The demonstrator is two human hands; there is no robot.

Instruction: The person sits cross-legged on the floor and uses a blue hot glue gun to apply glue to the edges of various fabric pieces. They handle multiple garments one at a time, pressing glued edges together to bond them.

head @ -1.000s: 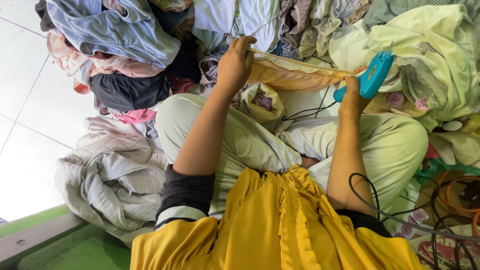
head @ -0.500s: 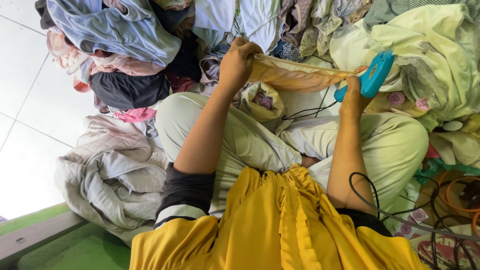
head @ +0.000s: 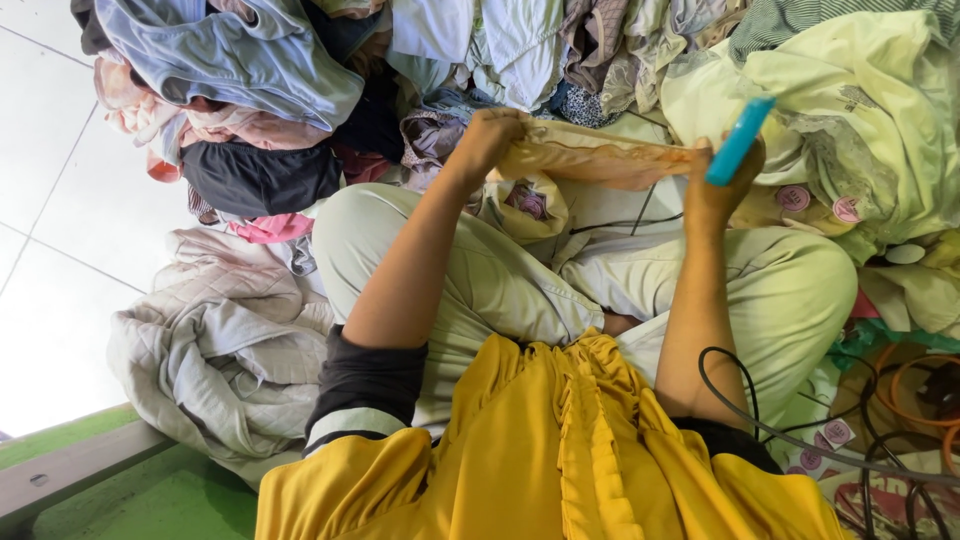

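Note:
I sit cross-legged in pale green trousers (head: 500,290). A peach-coloured cloth (head: 600,155) is stretched taut between my hands above my lap. My left hand (head: 487,138) is closed on the cloth's left end. My right hand (head: 722,185) pinches the right end and also holds a slim turquoise hand tool (head: 740,140), which sticks up and to the right. A thin black cord (head: 625,222) runs under the cloth across my lap.
A heap of mixed clothes (head: 240,70) fills the top of the view, with a pale yellow-green garment (head: 860,110) at right. A grey quilted cloth (head: 210,350) lies on the white tiled floor at left. Black and orange cables (head: 880,400) lie at lower right.
The turquoise tool has turned in my right hand and now shows its thin edge. Both hands still hold the cloth stretched in about the same place.

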